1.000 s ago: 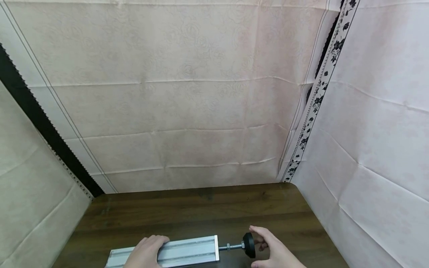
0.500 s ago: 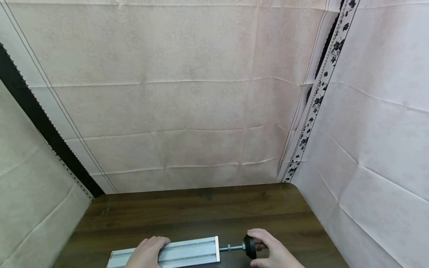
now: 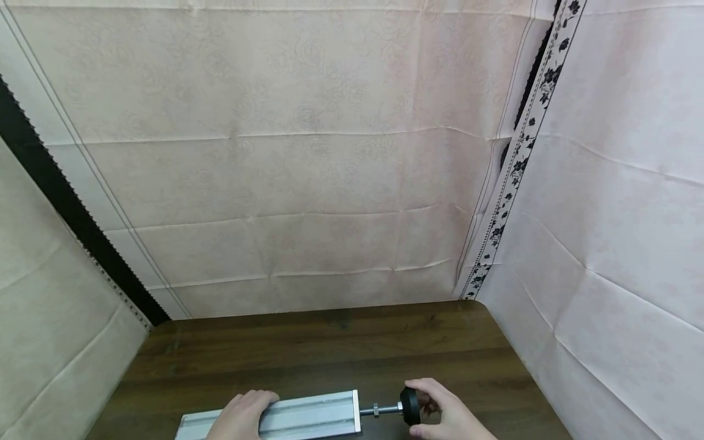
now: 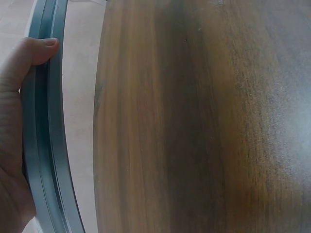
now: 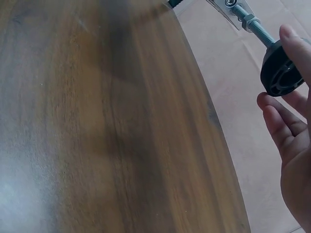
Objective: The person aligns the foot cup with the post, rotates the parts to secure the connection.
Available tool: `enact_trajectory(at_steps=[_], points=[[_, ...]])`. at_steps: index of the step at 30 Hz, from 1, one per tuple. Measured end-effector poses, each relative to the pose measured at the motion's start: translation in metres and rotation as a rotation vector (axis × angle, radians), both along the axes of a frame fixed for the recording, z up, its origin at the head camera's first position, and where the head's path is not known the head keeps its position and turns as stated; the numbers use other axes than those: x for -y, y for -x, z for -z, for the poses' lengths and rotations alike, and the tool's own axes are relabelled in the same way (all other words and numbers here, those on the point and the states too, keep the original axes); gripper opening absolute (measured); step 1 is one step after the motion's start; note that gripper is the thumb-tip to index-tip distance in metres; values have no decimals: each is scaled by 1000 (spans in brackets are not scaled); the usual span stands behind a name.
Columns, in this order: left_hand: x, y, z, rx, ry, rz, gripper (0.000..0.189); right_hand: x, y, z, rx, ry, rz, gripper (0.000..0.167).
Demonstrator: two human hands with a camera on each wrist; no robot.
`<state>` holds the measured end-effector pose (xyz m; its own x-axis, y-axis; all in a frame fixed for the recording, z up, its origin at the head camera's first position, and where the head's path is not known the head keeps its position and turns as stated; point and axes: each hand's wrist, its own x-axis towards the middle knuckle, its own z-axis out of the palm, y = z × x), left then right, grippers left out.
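Observation:
An aluminium profile with lengthwise grooves lies across the bottom of the head view. My left hand grips it left of its middle; in the left wrist view the thumb lies over the grooved bar. From the profile's right end plate sticks a threaded rod with a nut on it. A black round levelling foot caps the rod. My right hand pinches this foot by its rim, thumb and fingers on opposite sides. In the right wrist view the foot's ribbed underside faces the palm.
The brown wood-grain table spreads beyond the profile, with a rounded far right corner. Pale patterned cloth hangs behind it, and more cloth hangs on the right. A black strip runs down the left side.
My right fingers have come in from just off the foot onto its rim. The left hand keeps its grip, and the profile has barely shifted.

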<state>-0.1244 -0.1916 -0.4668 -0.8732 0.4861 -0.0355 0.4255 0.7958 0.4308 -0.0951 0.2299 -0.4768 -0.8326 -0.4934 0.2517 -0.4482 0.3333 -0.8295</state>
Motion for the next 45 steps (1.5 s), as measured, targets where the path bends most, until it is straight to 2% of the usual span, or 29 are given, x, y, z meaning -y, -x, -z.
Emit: enact_trajectory(at_steps=[4,11,18,24,33,40,45], points=[[0,-2,1,-30,0,2,76,1,-1,1,52,10,29,56],[-2,-1,1,-65,9,7,81,4,-1,2,44,38,66,54],[-3,-1,-2,-44,18,-1,81,7,0,4,74,76,82,50],[-2,-1,-2,-34,17,-3,81,8,1,5,54,66,96,48],[-2,-1,-1,-47,14,0,79,8,3,5,75,72,82,48],[-2,-1,0,-98,11,0,81,8,3,6,35,98,76,47],[-2,-1,0,-121,10,-1,82,8,3,4,69,106,58,49]])
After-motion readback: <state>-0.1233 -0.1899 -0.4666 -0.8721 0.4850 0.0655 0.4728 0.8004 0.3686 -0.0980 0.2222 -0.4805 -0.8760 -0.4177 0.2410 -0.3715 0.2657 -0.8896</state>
